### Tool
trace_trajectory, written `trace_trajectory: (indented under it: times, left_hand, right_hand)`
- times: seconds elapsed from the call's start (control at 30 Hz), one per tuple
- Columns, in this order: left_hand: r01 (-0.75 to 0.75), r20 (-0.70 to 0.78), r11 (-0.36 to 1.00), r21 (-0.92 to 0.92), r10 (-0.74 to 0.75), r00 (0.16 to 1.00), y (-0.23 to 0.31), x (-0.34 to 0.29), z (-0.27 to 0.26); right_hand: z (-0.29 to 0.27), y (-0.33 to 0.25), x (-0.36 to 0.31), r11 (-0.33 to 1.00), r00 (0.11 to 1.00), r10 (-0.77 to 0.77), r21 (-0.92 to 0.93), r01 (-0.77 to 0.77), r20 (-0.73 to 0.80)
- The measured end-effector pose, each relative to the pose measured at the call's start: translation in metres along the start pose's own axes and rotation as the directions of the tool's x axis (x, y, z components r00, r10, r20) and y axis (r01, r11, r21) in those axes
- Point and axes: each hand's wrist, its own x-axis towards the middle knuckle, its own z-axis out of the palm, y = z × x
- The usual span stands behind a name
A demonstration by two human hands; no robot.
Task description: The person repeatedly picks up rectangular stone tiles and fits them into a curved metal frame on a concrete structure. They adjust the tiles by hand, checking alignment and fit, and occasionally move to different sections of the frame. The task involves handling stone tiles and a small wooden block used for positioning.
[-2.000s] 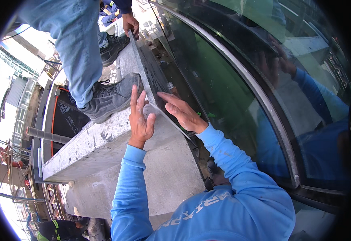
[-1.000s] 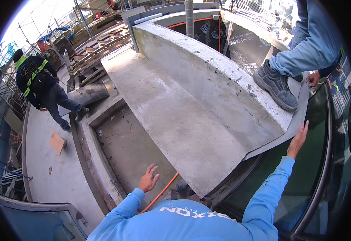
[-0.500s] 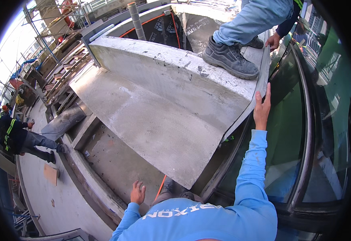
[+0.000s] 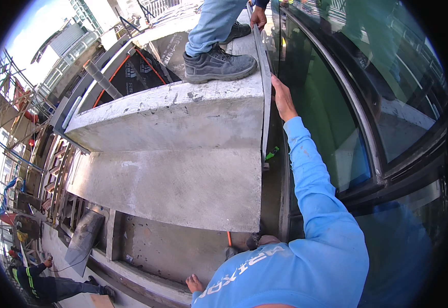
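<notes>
The long grey metal strip (image 4: 265, 77) is being steadied along the right edge of the concrete parapet (image 4: 183, 154), beside the dark glass (image 4: 332, 118). The right hand (image 4: 281, 97) is pressed flat against it, fingers together. The left hand (image 4: 193, 283) rests low, fingers barely seen. A co-worker's hand (image 4: 258, 18) grips the strip's far end beside a boot (image 4: 219, 64). Likely next: alignment, calling for steady pressure.

1. You have one view only, from the camera on your head, so no second view shares any of the scene.
2. It looks steeply down past your blue shirt (image 4: 296, 272) onto the concrete ledge (image 4: 183, 154) just ahead.
3. The glass wall (image 4: 337, 102) runs up its right side, and the lower site falls away on its left.
4. Your right arm runs up the middle, close to the lens; straight edges bend toward the dark round rim.
</notes>
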Motion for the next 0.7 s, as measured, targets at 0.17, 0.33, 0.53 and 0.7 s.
trace_trajectory:
  times: [0.17,0.33,0.53,0.7]
  left_hand:
    - [0.000,-0.066,1.000,-0.019,-0.001,0.998,-0.006,0.036,-0.033]
    - [0.012,-0.022,1.000,0.008,-0.011,1.000,0.007,0.050,-0.028]
    - [-0.235,0.115,0.968,0.088,0.224,0.968,0.038,0.068,0.013]
    - [-0.480,0.194,0.874,0.076,0.460,0.867,0.072,0.105,0.035]
  right_hand:
    - [0.011,-0.011,-0.007,0.997,0.997,0.037,-0.061,-0.041,-0.062]
    - [0.008,-0.013,-0.010,0.989,0.998,-0.012,-0.151,0.002,-0.061]
    - [-0.005,-0.024,-0.007,0.920,1.000,0.016,-0.393,-0.015,0.000]
    - [-0.002,-0.030,0.001,0.839,0.998,-0.011,-0.543,0.040,0.056]
